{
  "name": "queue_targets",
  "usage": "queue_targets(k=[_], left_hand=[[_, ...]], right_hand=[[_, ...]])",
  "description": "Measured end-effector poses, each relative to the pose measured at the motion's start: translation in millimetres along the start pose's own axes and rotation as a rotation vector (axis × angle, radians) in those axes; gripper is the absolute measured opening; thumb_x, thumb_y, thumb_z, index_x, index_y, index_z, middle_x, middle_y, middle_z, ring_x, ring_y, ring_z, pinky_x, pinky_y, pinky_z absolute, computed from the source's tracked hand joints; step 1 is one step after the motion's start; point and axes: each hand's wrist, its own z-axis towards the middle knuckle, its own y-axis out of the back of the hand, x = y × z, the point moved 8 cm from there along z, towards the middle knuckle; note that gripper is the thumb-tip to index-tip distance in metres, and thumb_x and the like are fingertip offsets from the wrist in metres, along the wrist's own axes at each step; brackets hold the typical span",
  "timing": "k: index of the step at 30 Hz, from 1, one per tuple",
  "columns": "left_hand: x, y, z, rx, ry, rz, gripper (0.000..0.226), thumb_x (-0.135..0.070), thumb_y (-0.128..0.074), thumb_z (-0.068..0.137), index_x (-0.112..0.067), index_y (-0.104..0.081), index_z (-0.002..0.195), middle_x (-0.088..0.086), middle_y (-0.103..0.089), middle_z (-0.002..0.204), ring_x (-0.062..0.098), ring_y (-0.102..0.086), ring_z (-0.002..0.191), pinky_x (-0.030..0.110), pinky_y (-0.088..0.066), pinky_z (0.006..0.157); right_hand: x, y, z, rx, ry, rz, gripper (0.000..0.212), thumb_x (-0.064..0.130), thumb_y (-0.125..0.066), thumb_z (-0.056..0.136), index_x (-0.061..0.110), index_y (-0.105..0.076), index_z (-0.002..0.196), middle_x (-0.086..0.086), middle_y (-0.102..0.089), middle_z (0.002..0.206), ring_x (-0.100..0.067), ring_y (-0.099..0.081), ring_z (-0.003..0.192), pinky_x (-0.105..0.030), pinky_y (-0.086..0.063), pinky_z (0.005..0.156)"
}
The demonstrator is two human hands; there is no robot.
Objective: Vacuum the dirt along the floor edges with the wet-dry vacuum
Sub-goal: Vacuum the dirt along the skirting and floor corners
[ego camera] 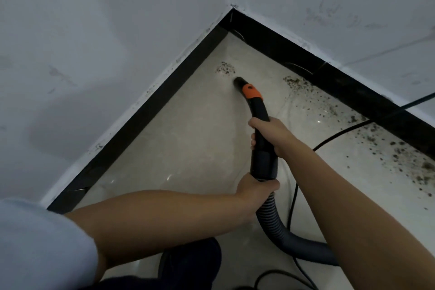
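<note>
Mid-sweep near the far corner: nozzle [239, 82] down at the floor [188, 139], mouth just short of a small dirt patch [226, 69] beside the left baseboard [150, 110]. Right hand [270, 134] wrapped round the black wand [261, 125] below the orange collar [251, 92]; left hand [256, 188] curled round the cuff where the ribbed hose [277, 226] begins. Both grips closed on the tool, nothing spread.

Left edge looks largely clean, by judgement; much more dirt [400, 148] scattered along the right baseboard [353, 87], with a black cord [341, 134] lying across that stretch.

Next, probably: push forward over the small patch, then swing right and trail along that edge, minding the cord.
</note>
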Motion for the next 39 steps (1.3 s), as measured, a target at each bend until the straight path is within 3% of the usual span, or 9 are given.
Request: queue_targets(k=[4,14,19,30,39], left_hand=[[-11.7,12.5,4.0,-0.025,-0.022,-0.031,0.012,-0.008,-0.065,0.081,-0.014,-0.056,0.077,0.004,-0.058,0.070,0.018,-0.056,0.066,0.030,-0.049,0.072],[-38.2,21.3,24.5,0.001,-0.039,-0.107,0.010,-0.005,-0.064,0.080,-0.011,-0.057,0.075,0.005,-0.057,0.064,0.017,-0.055,0.057,0.028,-0.048,0.063],[-44.5,22.2,27.0,-0.013,-0.049,-0.134,0.012,-0.005,-0.064,0.081,-0.012,-0.056,0.075,0.004,-0.057,0.063,0.015,-0.055,0.056,0.025,-0.048,0.059],[-21.7,12.7,16.1,-0.060,0.006,-0.173,0.009,-0.007,-0.065,0.080,-0.011,-0.057,0.079,0.006,-0.058,0.070,0.021,-0.056,0.067,0.033,-0.049,0.072],[-38.8,25.6,19.4,-0.052,0.009,-0.249,0.011,-0.002,-0.063,0.080,-0.010,-0.056,0.080,0.006,-0.055,0.067,0.018,-0.054,0.059,0.027,-0.047,0.059]], right_hand=[[11.9,-11.6,7.6,0.013,0.020,-0.011,0.013,0.013,-0.058,0.088,0.008,-0.048,0.093,-0.009,-0.051,0.059,-0.018,-0.050,0.042,-0.030,-0.049,0.049],[39.5,-17.2,31.6,-0.002,0.033,-0.027,0.018,0.012,-0.059,0.087,0.005,-0.046,0.099,-0.010,-0.050,0.061,-0.020,-0.050,0.045,-0.031,-0.049,0.052],[47.3,-21.6,34.3,0.017,0.043,-0.064,0.018,0.011,-0.058,0.088,0.005,-0.046,0.100,-0.010,-0.051,0.062,-0.020,-0.050,0.047,-0.031,-0.050,0.050],[34.8,-28.5,18.0,0.089,0.014,-0.102,0.012,0.010,-0.057,0.088,0.006,-0.048,0.095,-0.011,-0.051,0.062,-0.021,-0.049,0.047,-0.029,-0.049,0.047],[50.3,-38.1,29.4,0.044,0.053,-0.110,0.023,0.011,-0.059,0.087,0.003,-0.046,0.104,-0.012,-0.052,0.062,-0.022,-0.050,0.048,-0.030,-0.049,0.048]])
